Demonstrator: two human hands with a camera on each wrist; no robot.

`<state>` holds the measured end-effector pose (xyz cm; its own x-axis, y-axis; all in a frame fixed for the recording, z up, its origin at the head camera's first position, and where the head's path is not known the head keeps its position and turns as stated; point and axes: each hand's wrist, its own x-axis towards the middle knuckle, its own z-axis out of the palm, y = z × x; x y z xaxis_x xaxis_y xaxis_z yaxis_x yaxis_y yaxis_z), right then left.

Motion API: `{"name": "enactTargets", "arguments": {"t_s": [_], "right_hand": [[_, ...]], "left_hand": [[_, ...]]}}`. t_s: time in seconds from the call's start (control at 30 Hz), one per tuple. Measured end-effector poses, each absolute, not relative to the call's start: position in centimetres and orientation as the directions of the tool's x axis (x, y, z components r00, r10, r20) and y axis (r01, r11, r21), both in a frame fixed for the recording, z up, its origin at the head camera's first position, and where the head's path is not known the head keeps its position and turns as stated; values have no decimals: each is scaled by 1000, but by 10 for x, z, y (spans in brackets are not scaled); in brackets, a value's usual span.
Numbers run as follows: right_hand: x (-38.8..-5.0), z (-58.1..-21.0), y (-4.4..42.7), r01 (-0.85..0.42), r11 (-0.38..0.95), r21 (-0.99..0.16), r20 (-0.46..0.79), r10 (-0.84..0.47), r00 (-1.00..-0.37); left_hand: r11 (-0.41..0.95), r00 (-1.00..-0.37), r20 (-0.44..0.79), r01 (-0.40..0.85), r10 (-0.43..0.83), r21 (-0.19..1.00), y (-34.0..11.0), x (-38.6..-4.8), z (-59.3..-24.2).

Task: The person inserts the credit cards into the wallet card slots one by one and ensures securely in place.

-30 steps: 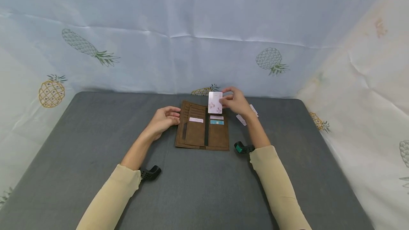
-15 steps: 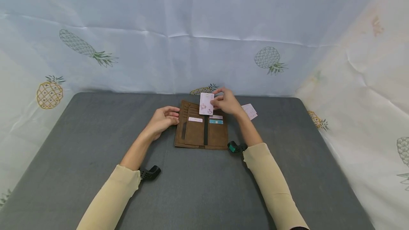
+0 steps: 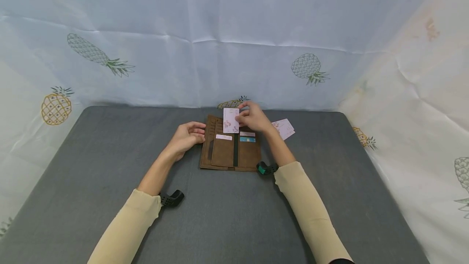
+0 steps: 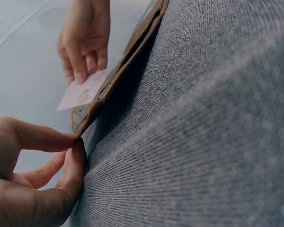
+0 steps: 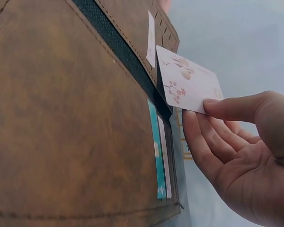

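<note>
Head view: your right hand (image 3: 253, 118) pinches a pale pink card (image 3: 230, 120) above the far edge of the unfolded wallet (image 3: 250, 155) on the desk (image 3: 220, 215), while your left hand (image 3: 186, 137) holds the wallet's left edge between thumb and fingers.

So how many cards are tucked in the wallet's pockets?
3 visible: one pale card in the left half, another pale card and a blue card in the right half. More may be hidden deeper.
</note>
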<state>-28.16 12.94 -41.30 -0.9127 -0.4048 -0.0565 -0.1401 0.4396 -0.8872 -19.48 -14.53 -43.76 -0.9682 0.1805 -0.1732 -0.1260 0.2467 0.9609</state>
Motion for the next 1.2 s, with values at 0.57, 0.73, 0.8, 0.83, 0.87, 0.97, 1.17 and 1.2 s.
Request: {"name": "enactTargets", "arguments": {"t_s": [0.57, 0.73, 0.8, 0.83, 0.87, 0.97, 1.17, 1.2], "right_hand": [[-279, -416, 113, -160, 407, -899, -42, -446, -894], [-277, -417, 115, -172, 409, -896, -36, -453, -891], [-278, -418, 116, -183, 428, -885, -31, -447, -894], [-277, -418, 116, -189, 439, -878, -29, -444, -895], [-277, -418, 117, -194, 451, -871, -29, -441, -897], [-277, -418, 118, -202, 486, -850, -31, -429, -903], [-277, -417, 120, -199, 539, -819, -59, -423, -904], [-277, -417, 120, -199, 546, -814, -63, -423, -904]], "left_hand": [[243, -968, -176, -130, 178, 961, -145, -195, -437], [241, -969, -173, -128, 177, 962, -145, -196, -438], [239, -969, -170, -125, 178, 963, -145, -195, -438], [236, -969, -169, -125, 177, 964, -145, -196, -438], [236, -970, -169, -125, 177, 964, -145, -196, -438], [236, -969, -171, -127, 177, 963, -145, -195, -438], [239, -970, -172, -128, 174, 963, -145, -196, -438], [238, -970, -171, -127, 174, 963, -145, -196, -438]]}}
